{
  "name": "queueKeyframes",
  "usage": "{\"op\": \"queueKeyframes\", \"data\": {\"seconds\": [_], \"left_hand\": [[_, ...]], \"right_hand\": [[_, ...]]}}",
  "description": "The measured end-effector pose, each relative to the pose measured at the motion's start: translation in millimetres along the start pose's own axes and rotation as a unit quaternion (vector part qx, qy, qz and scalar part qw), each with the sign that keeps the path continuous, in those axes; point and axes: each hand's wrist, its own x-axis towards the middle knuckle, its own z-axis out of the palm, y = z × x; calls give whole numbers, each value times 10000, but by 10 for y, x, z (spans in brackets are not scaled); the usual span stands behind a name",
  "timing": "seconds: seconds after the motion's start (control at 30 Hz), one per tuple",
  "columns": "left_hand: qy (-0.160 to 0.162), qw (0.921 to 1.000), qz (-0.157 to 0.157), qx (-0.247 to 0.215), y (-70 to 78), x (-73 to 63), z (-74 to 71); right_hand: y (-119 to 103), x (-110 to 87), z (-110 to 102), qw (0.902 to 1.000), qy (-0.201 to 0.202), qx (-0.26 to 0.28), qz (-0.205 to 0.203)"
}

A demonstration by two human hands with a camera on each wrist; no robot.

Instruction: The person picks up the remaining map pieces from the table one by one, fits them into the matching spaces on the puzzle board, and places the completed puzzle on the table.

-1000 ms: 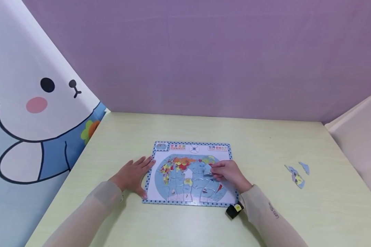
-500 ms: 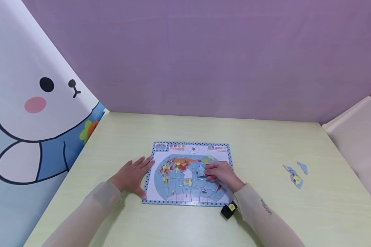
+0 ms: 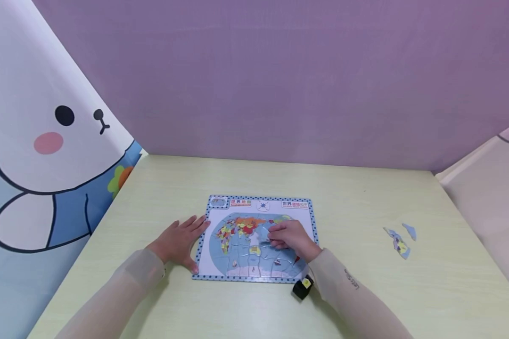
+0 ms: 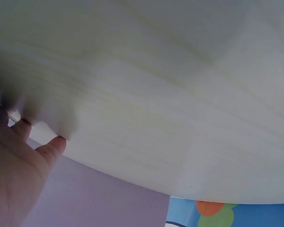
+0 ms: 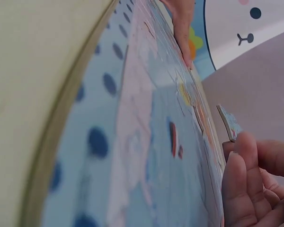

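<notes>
A world map jigsaw puzzle (image 3: 254, 279) with a blue dotted border lies flat on the table. My left hand (image 3: 179, 242) rests spread at its left edge, fingers extended along the border. Above the map's ocean area, my right hand (image 3: 293, 239) pinches a light blue puzzle piece (image 3: 264, 234) between thumb and fingers. In the right wrist view that puzzle piece (image 5: 229, 124) stands tilted above the map's surface. A white gap (image 3: 253, 240) shows in the map just left of the held piece. The left wrist view has part of the left hand (image 4: 19, 161) over the table.
Loose puzzle pieces lie on the table to the right: a blue and yellow one (image 3: 398, 244) and a small blue one (image 3: 409, 231). A black box (image 3: 303, 288) hangs at the right wrist. A purple panel (image 3: 280, 94) rises behind the table (image 3: 343, 197).
My right hand has moved left across the map with the puzzle piece, closer to the white gap. The left hand stays at the board's edge, and the head view has shifted slightly.
</notes>
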Motion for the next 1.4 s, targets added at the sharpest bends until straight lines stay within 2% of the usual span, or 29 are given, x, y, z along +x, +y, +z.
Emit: {"op": "queueKeyframes", "data": {"seconds": [0.57, 0.87, 1.17, 1.4], "left_hand": [[-13, 10000, 51, 22, -11, 21, 17], [-19, 10000, 90, 0, -15, 20, -3], [-39, 10000, 84, 18, -17, 15, -30], [-1, 9999, 93, -71, -19, 5, 8]], "right_hand": [[-13, 77, 164, 9999, 79, -60, 38], [-42, 24, 168, 9994, -44, -349, 77], [-15, 82, 210, 9984, 89, -555, 96], [-50, 71, 245, 9969, 43, -778, 90]]}}
